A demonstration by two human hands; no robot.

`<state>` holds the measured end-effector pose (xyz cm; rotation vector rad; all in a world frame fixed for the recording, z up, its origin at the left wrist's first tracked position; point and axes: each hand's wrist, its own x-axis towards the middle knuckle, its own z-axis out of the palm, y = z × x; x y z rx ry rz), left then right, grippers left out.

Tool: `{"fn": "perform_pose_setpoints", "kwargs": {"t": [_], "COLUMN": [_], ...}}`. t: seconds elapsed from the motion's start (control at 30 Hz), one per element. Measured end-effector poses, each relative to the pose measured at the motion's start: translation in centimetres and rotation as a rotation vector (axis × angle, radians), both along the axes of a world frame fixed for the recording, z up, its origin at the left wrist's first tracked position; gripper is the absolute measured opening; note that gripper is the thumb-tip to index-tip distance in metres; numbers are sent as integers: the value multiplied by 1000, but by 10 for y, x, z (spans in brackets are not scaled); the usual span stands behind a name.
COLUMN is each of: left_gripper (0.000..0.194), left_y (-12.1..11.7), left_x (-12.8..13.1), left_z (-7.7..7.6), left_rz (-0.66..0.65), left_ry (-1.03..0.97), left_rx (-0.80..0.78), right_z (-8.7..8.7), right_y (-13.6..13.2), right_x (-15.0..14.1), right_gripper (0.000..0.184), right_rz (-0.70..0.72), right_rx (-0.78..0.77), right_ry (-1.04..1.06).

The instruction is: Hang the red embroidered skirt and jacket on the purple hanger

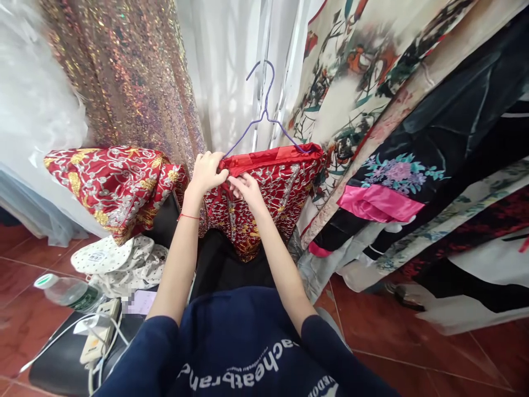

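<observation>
Left hand [206, 172] pinches smooth red rim [268, 160] of a silver-and-gold embroidered garment [281, 190]; right hand [248, 190] touches just beside, fingers loosely spread. Bent purple wire hanger [265, 113] above both grips.

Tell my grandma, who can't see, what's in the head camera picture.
The left hand pinches the top of a red patterned garment on a purple hanger; the right hand touches it. Other clothes hang at right.
</observation>
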<state>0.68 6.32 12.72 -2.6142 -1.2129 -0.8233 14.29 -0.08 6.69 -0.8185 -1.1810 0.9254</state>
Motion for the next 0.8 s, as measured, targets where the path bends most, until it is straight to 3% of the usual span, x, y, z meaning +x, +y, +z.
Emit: {"fn": "perform_pose_setpoints", "kwargs": {"t": [0.13, 0.3, 0.4, 0.6, 0.8], "left_gripper": [48, 53, 55, 52, 52], "left_y": [-1, 4, 6, 5, 5], "left_x": [-3, -6, -6, -3, -3], "left_z": [0, -2, -2, -4, -4], "left_rz": [-22, -44, -42, -37, -34], "left_ry": [25, 38, 24, -4, -12], "left_rx": [-1, -3, -15, -8, -18], "right_z": [8, -12, -30, -53, -49], "right_y": [7, -2, -15, -35, -33], "right_x": [-16, -4, 16, 45, 41], "right_gripper": [19, 19, 17, 8, 15], "right_rz": [-7, -49, -156, -565, -573], "right_rx": [-67, -165, -248, -464, -695], "right_ry": [125, -53, -238, -723, -1082]}}
